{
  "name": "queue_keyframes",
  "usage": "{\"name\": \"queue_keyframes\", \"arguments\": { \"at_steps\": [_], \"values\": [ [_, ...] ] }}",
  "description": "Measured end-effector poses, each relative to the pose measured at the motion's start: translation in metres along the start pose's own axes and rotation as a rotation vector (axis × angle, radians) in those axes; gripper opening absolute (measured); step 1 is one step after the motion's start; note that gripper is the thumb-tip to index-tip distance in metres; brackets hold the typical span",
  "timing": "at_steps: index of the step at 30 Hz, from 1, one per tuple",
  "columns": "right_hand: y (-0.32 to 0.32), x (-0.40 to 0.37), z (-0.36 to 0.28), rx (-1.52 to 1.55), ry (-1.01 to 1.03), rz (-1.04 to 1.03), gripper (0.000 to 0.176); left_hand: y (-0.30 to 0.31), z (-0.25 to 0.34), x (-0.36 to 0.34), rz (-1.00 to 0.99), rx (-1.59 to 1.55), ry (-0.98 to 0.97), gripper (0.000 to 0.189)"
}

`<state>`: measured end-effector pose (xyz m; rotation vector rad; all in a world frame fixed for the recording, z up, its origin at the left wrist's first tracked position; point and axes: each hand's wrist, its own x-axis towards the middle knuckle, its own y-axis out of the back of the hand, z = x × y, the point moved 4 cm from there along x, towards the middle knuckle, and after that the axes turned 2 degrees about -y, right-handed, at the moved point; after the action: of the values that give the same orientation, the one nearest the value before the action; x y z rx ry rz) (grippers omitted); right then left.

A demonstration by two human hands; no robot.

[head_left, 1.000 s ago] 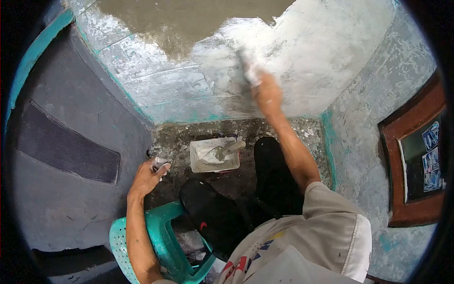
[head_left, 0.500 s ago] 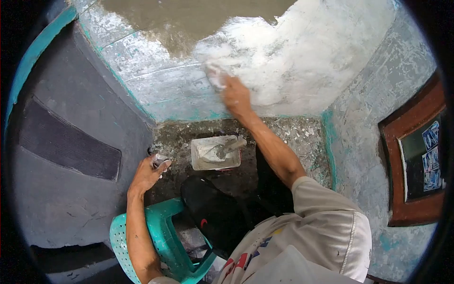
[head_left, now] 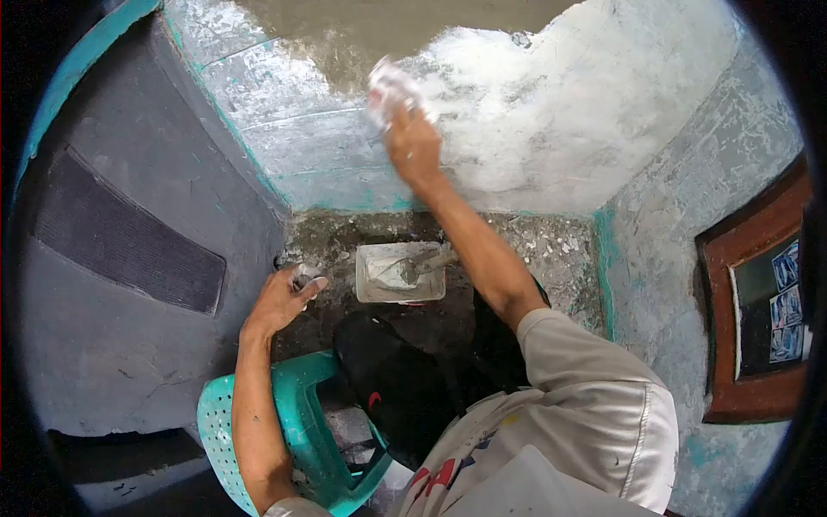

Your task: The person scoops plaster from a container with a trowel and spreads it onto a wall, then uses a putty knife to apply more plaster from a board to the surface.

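My right hand [head_left: 412, 142] is raised against the wall [head_left: 534, 129], its fingers closed around a white-smeared piece [head_left: 396, 90] with reddish patches. Motion blur hides what kind of thing that piece is. White paste covers much of the wall around it, below a bare grey-brown area. Low on the left, my left hand [head_left: 280, 302] has curled fingers with white paste on the tips; something greyish shows between them, too small to name. On the floor between my arms sits a white tub [head_left: 401, 295] of pale paste, with a paste-coated tool [head_left: 426, 261] resting in it.
A green plastic chair [head_left: 301, 422] stands under my left forearm. Dark grey wall [head_left: 146, 362] closes in the left side. At right is a wood-framed pane [head_left: 719, 345] with stickers. White flakes lie on the floor [head_left: 551, 241].
My right hand has moved up the wall, carrying the white-smeared piece to the edge of the bare patch. My left hand stays near the left wall, and the view has shifted slightly.
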<state>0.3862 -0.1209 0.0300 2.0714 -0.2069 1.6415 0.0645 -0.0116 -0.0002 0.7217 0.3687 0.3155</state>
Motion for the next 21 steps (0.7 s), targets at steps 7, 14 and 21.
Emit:
{"name": "queue_keyframes", "arguments": {
  "at_steps": [7,14,21],
  "values": [
    [0.067,0.014,0.007,-0.075,-0.077,-0.02,0.046,0.006,0.0,-0.003,-0.013,-0.004,0.098,0.047],
    [0.016,0.019,0.025,-0.18,-0.026,-0.028,0.044,-0.002,0.006,0.003,-0.006,0.015,0.002,0.05],
    [0.026,-0.073,-0.036,0.354,0.056,-0.352,0.04,0.007,-0.01,-0.006,0.009,-0.009,0.049,0.046]
  ]
}}
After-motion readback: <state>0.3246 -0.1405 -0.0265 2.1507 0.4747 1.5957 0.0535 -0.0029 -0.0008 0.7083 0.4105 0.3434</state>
